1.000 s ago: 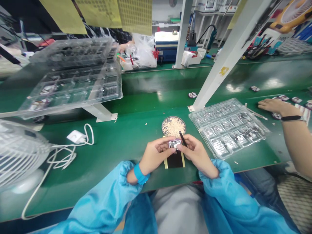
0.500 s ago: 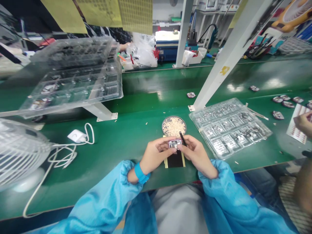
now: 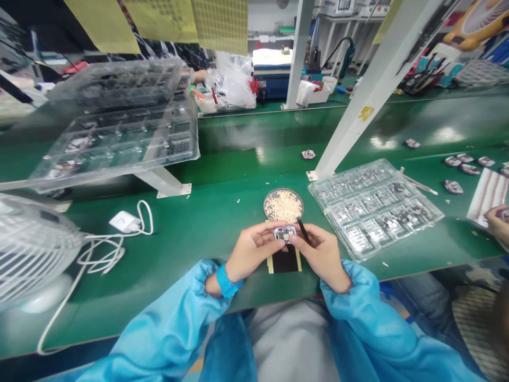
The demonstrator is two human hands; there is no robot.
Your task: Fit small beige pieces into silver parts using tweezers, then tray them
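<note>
A small rounded-square electronic housing (image 3: 285, 234), like a watch case with its inner parts showing, is held up between both my hands. My left hand (image 3: 258, 245) is closed on its left side, thumb at the lower edge. On its other side, my right hand (image 3: 318, 250) pinches the housing and also keeps a slim black tool (image 3: 303, 231), which looks like tweezers, sticking up between the fingers. Under my hands lies a black mat (image 3: 285, 262) with yellow taped edges. Just beyond is a round dish (image 3: 283, 204) full of tiny pale and dark pieces.
A clear tray of parts (image 3: 376, 207) lies to the right, beside a slanted white post (image 3: 353, 101). Stacked clear trays (image 3: 131, 132) sit on a raised shelf at left. A white fan (image 3: 35, 249) and cabled charger (image 3: 125, 222) stand left. A co-worker's hand (image 3: 499, 225) is far right.
The housing has tipped, so more of its inside faces me. My hands have shifted very slightly left. At far right the co-worker's hand has moved lower.
</note>
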